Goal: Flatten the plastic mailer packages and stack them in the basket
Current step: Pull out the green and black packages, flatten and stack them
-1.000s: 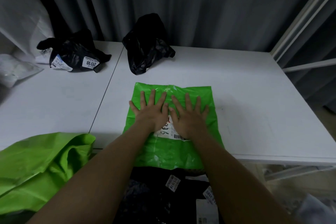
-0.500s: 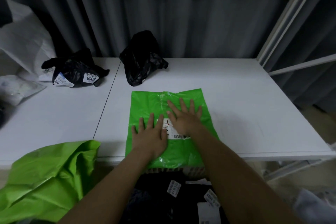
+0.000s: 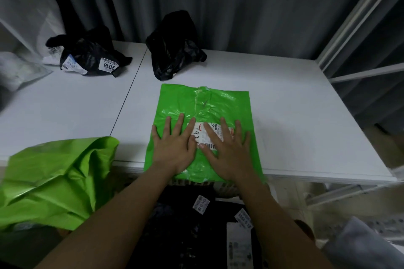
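A green plastic mailer [image 3: 218,105] lies flat on the white table [image 3: 295,116], its near end hanging over the front edge. My left hand [image 3: 175,144] and my right hand [image 3: 227,148] press on its near half side by side, fingers straight and spread. A white shipping label [image 3: 207,135] shows between them. Below the table edge, black mailers with white labels [image 3: 201,225] lie stacked; the basket under them is mostly hidden, only a bit of pale rim [image 3: 227,189] shows.
Two crumpled black mailers sit at the back: one with labels [image 3: 91,59] on the left table, one [image 3: 172,50] near the seam. A loose green bag [image 3: 54,181] hangs off the front left. White bags [image 3: 19,70] lie far left. A metal rack [image 3: 360,50] stands right.
Both hands slid back along the green mailer toward me. The right hand, further up half a second ago, now lies level with the left. The camera view shifted slightly.
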Motion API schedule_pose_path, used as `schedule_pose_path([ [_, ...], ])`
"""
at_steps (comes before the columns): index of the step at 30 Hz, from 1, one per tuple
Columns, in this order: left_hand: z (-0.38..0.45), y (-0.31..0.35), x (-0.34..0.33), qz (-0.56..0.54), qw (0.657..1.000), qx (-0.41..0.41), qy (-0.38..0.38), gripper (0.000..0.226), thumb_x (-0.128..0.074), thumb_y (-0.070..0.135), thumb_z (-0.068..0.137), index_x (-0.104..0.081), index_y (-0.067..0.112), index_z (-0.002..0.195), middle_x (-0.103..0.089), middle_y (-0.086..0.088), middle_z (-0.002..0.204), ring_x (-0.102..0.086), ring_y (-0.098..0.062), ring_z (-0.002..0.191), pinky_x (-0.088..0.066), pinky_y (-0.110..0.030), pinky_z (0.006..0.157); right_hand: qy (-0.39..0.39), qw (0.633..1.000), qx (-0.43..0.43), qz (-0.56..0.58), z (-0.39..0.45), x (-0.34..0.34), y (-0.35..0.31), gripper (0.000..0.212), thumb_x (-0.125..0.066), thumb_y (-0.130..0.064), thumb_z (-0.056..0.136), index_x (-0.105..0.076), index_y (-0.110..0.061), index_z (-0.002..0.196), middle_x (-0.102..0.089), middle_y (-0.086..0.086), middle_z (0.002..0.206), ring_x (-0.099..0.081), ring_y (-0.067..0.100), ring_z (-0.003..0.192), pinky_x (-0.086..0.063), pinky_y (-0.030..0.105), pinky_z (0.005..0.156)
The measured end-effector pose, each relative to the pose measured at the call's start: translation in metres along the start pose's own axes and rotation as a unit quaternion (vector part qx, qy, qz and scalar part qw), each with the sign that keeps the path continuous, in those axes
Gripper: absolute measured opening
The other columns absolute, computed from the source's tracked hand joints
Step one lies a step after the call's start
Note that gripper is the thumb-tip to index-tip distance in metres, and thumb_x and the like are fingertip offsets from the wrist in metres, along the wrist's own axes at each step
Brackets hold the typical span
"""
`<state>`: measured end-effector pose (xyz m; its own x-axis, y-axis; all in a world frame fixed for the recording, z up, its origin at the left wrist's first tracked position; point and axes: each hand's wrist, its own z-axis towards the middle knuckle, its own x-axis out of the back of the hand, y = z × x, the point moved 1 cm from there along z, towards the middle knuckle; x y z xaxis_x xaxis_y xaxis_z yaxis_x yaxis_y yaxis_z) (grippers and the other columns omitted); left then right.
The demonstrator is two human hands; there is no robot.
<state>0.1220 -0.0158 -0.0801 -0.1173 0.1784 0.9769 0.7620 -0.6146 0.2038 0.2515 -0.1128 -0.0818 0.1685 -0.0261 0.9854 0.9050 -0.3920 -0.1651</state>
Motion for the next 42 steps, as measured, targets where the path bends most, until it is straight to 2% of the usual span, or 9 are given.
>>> schedule_pose_path([
  [6, -0.001, -0.001, -0.001, -0.001, 1.000, 0.000, 0.003, 0.065, -0.001, 0.052, 0.088, 0.004, 0.040, 0.151, 0.009, 0.005, 0.161, 0.012, -0.027, 0.147, 0.008, -0.059, 0.113, 0.017, 1.000, -0.005, 0.011, 0.000, -0.003, 0.000, 0.070, -0.004, -0.079, 0.081, 0.003, -0.054, 0.146, 0.005, -0.001, 0.162, 0.013, 0.036, 0.146, 0.010, 0.059, 0.112],
  [11, 0.000, 0.001, -0.002, 0.002, 1.000, 0.002, 0.004, 0.065, 0.001, 0.052, 0.088, 0.005, 0.039, 0.151, 0.009, 0.004, 0.161, 0.012, -0.027, 0.147, 0.007, -0.060, 0.114, 0.038, 0.999, -0.012, -0.011, 0.016, 0.014, 0.001, 0.079, -0.001, -0.075, 0.079, -0.011, -0.043, 0.150, -0.033, 0.013, 0.147, -0.024, 0.037, 0.136, -0.012, 0.060, 0.114],
  [12, 0.001, 0.001, -0.001, 0.002, 1.000, 0.002, 0.006, 0.065, 0.001, 0.052, 0.088, 0.005, 0.038, 0.151, 0.009, 0.004, 0.161, 0.012, -0.027, 0.147, 0.007, -0.060, 0.114, 0.046, 0.999, -0.010, -0.017, 0.025, 0.018, 0.001, 0.077, -0.003, -0.075, 0.081, -0.010, -0.042, 0.151, -0.032, 0.015, 0.147, -0.024, 0.037, 0.137, -0.011, 0.061, 0.114],
  [15, -0.001, 0.001, -0.001, -0.006, 1.000, -0.001, 0.005, 0.064, 0.000, 0.051, 0.088, 0.004, 0.038, 0.151, 0.007, 0.005, 0.161, 0.011, -0.027, 0.147, 0.006, -0.060, 0.114, 0.017, 1.000, -0.005, -0.017, 0.046, 0.015, 0.001, 0.067, -0.015, -0.074, 0.089, 0.004, -0.049, 0.149, 0.005, 0.010, 0.161, 0.010, 0.042, 0.145, 0.010, 0.063, 0.112],
  [17, -0.001, 0.000, -0.001, -0.010, 1.000, 0.000, 0.004, 0.064, -0.001, 0.050, 0.088, 0.003, 0.039, 0.151, 0.006, 0.005, 0.161, 0.010, -0.026, 0.148, 0.005, -0.060, 0.115, -0.013, 1.000, -0.016, 0.002, 0.051, 0.008, 0.002, 0.067, -0.014, -0.075, 0.087, 0.010, -0.053, 0.146, 0.018, 0.006, 0.160, 0.020, 0.041, 0.143, 0.015, 0.062, 0.111],
  [22, 0.007, 0.002, 0.006, -0.034, 0.999, 0.012, -0.001, 0.055, -0.011, 0.052, 0.098, -0.005, 0.038, 0.151, -0.001, 0.004, 0.161, 0.006, -0.026, 0.147, 0.003, -0.061, 0.114, -0.032, 0.999, -0.023, 0.010, 0.053, 0.005, 0.003, 0.065, -0.014, -0.074, 0.088, 0.008, -0.054, 0.146, 0.011, 0.005, 0.161, 0.015, 0.041, 0.144, 0.015, 0.060, 0.109],
  [27, 0.036, 0.004, 0.006, 0.001, 1.000, -0.009, -0.011, 0.057, -0.010, 0.050, 0.099, 0.015, 0.038, 0.149, 0.025, 0.003, 0.157, 0.025, -0.028, 0.143, 0.010, -0.065, 0.111, -0.017, 0.999, -0.028, 0.011, 0.054, 0.005, 0.000, 0.058, -0.014, -0.065, 0.094, 0.003, -0.052, 0.148, 0.007, 0.005, 0.162, 0.013, 0.040, 0.145, 0.012, 0.060, 0.111],
  [38, 0.043, 0.011, 0.019, 0.049, 0.995, 0.017, -0.082, 0.056, -0.010, 0.047, 0.100, 0.009, 0.034, 0.151, 0.012, -0.003, 0.160, 0.012, -0.034, 0.146, 0.005, -0.063, 0.113, -0.070, 0.995, -0.047, -0.052, 0.060, 0.015, -0.005, 0.052, -0.008, -0.055, 0.100, 0.004, -0.046, 0.149, 0.002, 0.010, 0.162, 0.006, 0.044, 0.145, 0.010, 0.063, 0.111],
  [42, 0.031, 0.023, 0.051, 0.145, 0.985, -0.006, -0.094, 0.059, -0.026, 0.039, 0.101, -0.003, 0.025, 0.154, 0.002, -0.006, 0.161, 0.006, -0.035, 0.147, 0.004, -0.059, 0.115, 0.017, 0.999, -0.024, -0.026, 0.044, 0.030, -0.016, 0.051, -0.028, -0.043, 0.102, -0.021, -0.031, 0.152, -0.020, 0.011, 0.158, -0.011, 0.038, 0.146, 0.000, 0.059, 0.114],
])
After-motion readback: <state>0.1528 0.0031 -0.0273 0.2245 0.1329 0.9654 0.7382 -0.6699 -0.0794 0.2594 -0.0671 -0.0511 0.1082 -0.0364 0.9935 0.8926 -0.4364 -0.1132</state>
